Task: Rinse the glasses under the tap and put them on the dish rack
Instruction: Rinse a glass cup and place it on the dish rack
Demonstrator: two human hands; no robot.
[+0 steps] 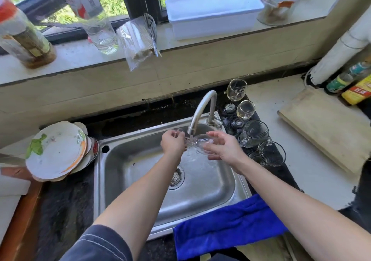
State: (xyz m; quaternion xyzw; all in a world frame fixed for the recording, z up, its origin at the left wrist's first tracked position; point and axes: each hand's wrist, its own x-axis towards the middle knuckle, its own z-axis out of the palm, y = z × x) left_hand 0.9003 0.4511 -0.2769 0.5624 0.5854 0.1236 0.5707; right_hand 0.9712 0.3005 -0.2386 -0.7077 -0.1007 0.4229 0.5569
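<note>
A clear stemmed glass (200,141) lies sideways under the running tap (202,110), over the steel sink (200,182). My left hand (173,143) pinches its stem and foot. My right hand (224,147) cups the bowl from the right, fingers curled round it. Water splashes down beneath the glass. To the right of the tap stand two wine glasses (236,89), (245,109) and two glass mugs (254,133), (272,153) on a dark mat.
Stacked plates (54,152) lean at the sink's left. A blue cloth (226,226) hangs over the front right rim. A wooden board (325,126) and bottles (349,83) lie at the right. The window sill holds jars, a bag and a white box (212,11).
</note>
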